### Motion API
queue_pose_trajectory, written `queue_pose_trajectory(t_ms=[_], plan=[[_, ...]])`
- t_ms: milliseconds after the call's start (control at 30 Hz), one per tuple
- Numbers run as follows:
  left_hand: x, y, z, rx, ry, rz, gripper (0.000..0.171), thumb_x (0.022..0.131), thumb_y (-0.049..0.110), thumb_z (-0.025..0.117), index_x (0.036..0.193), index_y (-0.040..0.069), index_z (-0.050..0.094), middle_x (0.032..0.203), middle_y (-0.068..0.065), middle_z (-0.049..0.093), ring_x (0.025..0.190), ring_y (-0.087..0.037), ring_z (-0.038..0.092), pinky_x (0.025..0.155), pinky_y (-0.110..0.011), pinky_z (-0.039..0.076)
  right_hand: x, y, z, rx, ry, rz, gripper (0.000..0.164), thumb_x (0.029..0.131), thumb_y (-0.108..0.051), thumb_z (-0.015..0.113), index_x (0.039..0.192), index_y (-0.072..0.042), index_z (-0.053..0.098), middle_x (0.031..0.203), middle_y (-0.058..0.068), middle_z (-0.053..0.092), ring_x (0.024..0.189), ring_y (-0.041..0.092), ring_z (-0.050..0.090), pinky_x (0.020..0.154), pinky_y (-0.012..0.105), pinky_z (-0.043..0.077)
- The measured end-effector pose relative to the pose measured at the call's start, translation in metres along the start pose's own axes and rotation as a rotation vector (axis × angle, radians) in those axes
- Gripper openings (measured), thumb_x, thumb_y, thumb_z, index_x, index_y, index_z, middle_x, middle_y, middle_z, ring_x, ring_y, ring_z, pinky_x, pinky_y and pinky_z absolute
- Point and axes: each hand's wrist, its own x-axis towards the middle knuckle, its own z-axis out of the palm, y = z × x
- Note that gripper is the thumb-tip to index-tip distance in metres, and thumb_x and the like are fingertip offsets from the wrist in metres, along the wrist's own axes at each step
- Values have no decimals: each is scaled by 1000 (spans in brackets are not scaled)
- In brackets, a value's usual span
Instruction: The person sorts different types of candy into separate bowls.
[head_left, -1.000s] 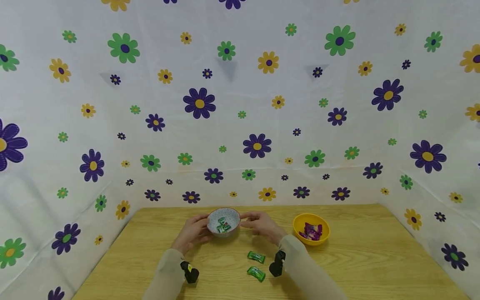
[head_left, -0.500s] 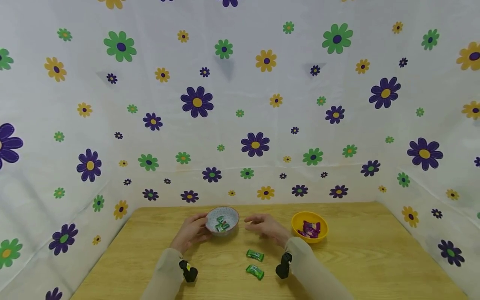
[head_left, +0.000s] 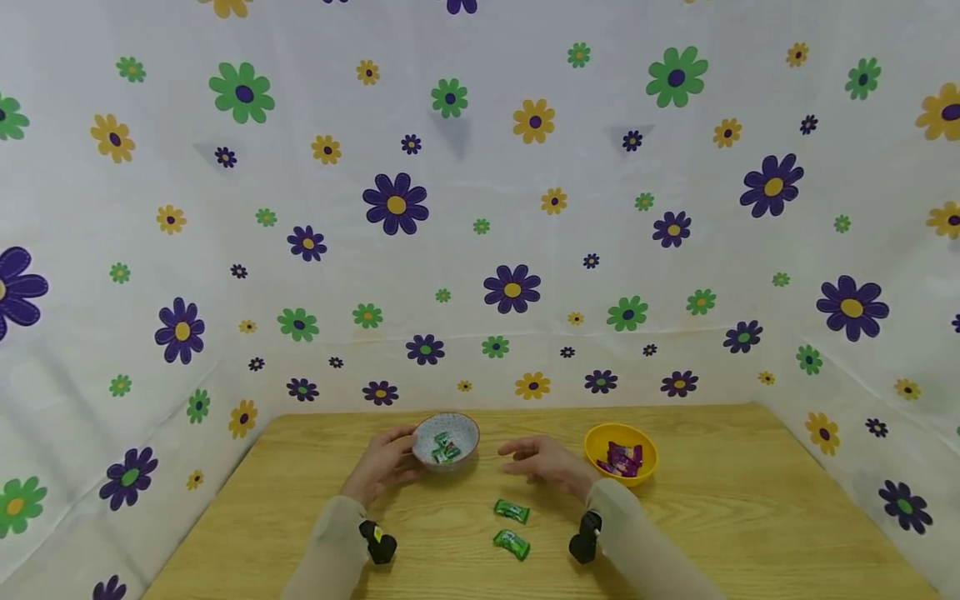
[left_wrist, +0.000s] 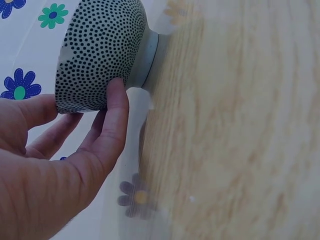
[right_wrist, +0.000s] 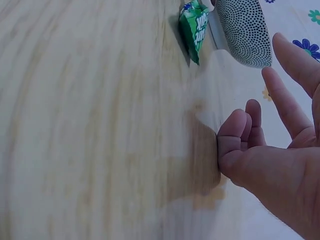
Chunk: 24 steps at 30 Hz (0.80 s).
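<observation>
A speckled bowl with a reddish rim (head_left: 465,425) stands at the back of the wooden table, holding several green-wrapped candies (head_left: 446,450). Its outside shows dark dots (left_wrist: 102,55) in the left wrist view. My left hand (head_left: 382,464) holds the bowl's left side, with fingertips (left_wrist: 117,90) against the wall and the thumb side near the rim. To the right of the bowl, my right hand (head_left: 547,461) hovers apart from it, fingers loosely bent around nothing. Two green-wrapped candies lie in front, one farther (head_left: 512,510) and one nearer (head_left: 512,544).
A yellow bowl (head_left: 647,475) with several purple-wrapped candies (head_left: 622,460) stands just beyond my right hand. White cloth (head_left: 480,250) printed with flowers rises behind the table and along both sides.
My right hand has let go of the speckled bowl's right side and drawn back to the right. The left hand stays at the bowl, which stands where it was.
</observation>
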Motion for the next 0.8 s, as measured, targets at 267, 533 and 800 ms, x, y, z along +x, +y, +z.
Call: queue_pose_trajectory(t_ms=[267, 533, 800], plan=[[1, 1, 1, -9, 1, -8, 41, 104, 23, 48, 141, 5, 48, 132, -20, 55, 103, -27, 63, 88, -42, 57, -7, 7, -13, -75, -99, -36, 37, 89, -19, 72, 126, -10, 66, 123, 13, 60, 93, 19, 51, 74, 25, 47], [1, -1, 1, -9, -6, 8, 41, 104, 22, 48, 141, 4, 47, 131, -21, 56, 104, -29, 63, 87, -42, 57, -9, 12, -21, -162, -208, -83, 34, 87, -11, 73, 120, -9, 69, 116, 8, 64, 98, 17, 50, 85, 28, 43], [0, 0, 1, -8, -11, 10, 43, 104, 23, 47, 142, 4, 46, 133, -22, 54, 106, -30, 62, 89, -44, 56, -5, 13, -17, -314, -333, -136, 28, 86, -14, 75, 113, -18, 74, 113, -2, 66, 87, 14, 47, 75, 26, 37]])
